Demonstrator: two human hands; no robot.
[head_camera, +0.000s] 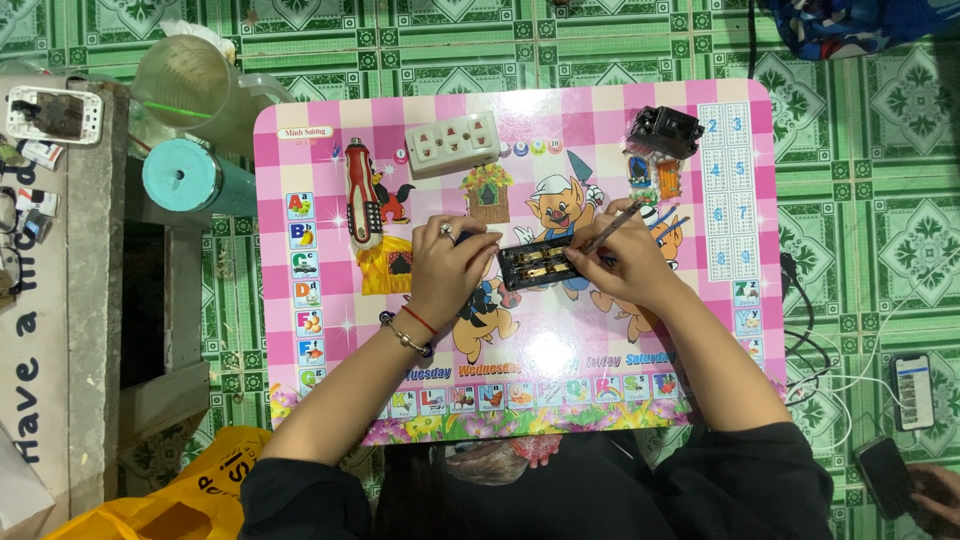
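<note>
Steadying the socket base on the worktop, left hand clamped on it; right hand grips a probe. Contact work underway; next likely needs fine tip placement.

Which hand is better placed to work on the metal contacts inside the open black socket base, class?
The right hand: it holds a thin tool tipped toward the black socket base. The left hand only steadies the base's end.

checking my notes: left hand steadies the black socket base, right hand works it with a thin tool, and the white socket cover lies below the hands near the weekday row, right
Not quite. In the head view the white socket cover lies above the hands, near the table's far edge. The left hand does steady the black socket base, and the right hand holds the thin tool.
</note>
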